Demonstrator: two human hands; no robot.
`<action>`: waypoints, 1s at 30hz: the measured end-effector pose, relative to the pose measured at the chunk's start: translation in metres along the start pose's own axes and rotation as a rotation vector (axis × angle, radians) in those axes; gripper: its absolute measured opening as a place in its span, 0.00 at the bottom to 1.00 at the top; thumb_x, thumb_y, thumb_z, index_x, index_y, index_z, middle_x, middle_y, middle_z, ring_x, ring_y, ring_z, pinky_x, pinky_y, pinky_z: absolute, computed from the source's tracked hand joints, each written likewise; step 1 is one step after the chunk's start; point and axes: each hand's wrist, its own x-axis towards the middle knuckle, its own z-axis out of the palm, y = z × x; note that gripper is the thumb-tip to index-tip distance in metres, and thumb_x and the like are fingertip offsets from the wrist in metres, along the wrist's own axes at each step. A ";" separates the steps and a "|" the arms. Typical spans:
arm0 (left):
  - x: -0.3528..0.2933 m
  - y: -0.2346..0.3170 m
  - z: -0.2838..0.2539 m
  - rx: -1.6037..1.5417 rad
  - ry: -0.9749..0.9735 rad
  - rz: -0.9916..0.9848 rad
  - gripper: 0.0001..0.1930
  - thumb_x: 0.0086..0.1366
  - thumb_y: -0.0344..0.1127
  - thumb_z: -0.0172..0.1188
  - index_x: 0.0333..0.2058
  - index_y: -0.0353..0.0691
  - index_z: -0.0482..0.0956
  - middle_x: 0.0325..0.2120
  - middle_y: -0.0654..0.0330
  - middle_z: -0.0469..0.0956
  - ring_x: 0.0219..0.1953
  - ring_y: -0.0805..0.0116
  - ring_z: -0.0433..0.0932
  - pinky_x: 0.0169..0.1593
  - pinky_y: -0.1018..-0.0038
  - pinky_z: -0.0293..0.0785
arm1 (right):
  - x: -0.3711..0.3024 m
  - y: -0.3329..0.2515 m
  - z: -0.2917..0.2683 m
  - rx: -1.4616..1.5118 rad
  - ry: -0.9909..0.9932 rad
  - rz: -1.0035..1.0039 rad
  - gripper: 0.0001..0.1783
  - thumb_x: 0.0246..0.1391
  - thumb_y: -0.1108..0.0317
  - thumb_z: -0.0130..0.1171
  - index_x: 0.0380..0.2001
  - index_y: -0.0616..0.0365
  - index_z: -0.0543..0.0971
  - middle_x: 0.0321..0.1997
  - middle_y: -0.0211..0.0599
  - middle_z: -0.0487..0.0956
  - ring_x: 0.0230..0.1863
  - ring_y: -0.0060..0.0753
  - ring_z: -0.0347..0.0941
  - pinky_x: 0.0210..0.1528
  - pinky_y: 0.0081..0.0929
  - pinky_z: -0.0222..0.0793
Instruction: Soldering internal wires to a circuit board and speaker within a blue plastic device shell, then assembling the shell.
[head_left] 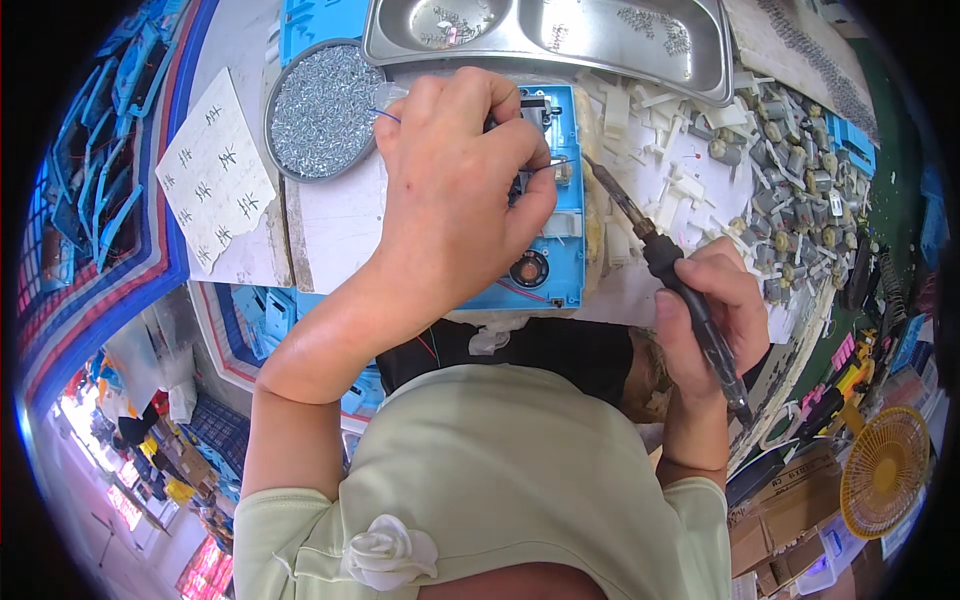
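Observation:
My left hand (455, 190) reaches over a blue plastic casing (566, 228), its thumb and index finger pinched on a thin wire (560, 163). A stretch of blue wire (385, 115) shows at the other side of that hand. In my right hand (722, 310) is a soldering iron (700, 318), gripped by its dark handle. Its tip points up and left, close to the wire end; whether they touch I cannot tell. A small round speaker (529, 268) sits in the casing's lower part. My left hand hides much of the casing's inside.
A round tray of small screws (325, 110) stands left of my left hand, near a marked paper sheet (215, 170). A metal tray (620, 45) lies beyond the casing. Small motors (790, 190) and white plastic parts (685, 185) are heaped to the right. A yellow fan (884, 472) stands lower right.

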 end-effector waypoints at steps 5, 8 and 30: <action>0.001 0.001 0.000 0.011 0.002 0.000 0.07 0.48 0.30 0.72 0.27 0.44 0.83 0.36 0.63 0.70 0.42 0.60 0.69 0.45 0.63 0.60 | 0.000 -0.002 -0.003 -0.016 0.017 -0.002 0.17 0.46 0.78 0.72 0.41 0.64 0.80 0.25 0.35 0.77 0.26 0.30 0.69 0.28 0.25 0.62; 0.001 0.002 0.000 0.013 -0.002 -0.007 0.07 0.48 0.30 0.72 0.27 0.44 0.83 0.36 0.63 0.70 0.42 0.60 0.69 0.45 0.63 0.60 | 0.000 -0.002 -0.004 -0.023 0.024 0.001 0.17 0.46 0.78 0.73 0.41 0.64 0.80 0.24 0.35 0.76 0.26 0.30 0.69 0.28 0.25 0.62; 0.000 0.003 -0.003 0.030 -0.013 -0.003 0.06 0.50 0.31 0.73 0.27 0.44 0.84 0.36 0.63 0.71 0.42 0.61 0.70 0.45 0.63 0.58 | -0.002 -0.003 -0.010 -0.016 0.018 0.000 0.17 0.47 0.78 0.73 0.41 0.63 0.80 0.25 0.35 0.76 0.25 0.30 0.68 0.28 0.25 0.62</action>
